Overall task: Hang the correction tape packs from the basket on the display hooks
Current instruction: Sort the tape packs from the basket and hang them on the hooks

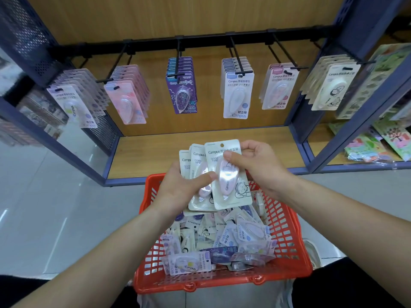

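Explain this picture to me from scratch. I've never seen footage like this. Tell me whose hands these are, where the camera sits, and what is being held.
There is no machine here. A single camera worn on a person's head looks forward and down at their own two bare hands. The left hand grips a fan of cream packs of correction tape. The right hand pinches the front pack of that fan between thumb and fingers. Below the hands is a red basket with many loose packs lying jumbled inside. Ahead, a black rail carries the display hooks. Each hook in view already has hanging packs on it. Under them runs a wooden shelf.
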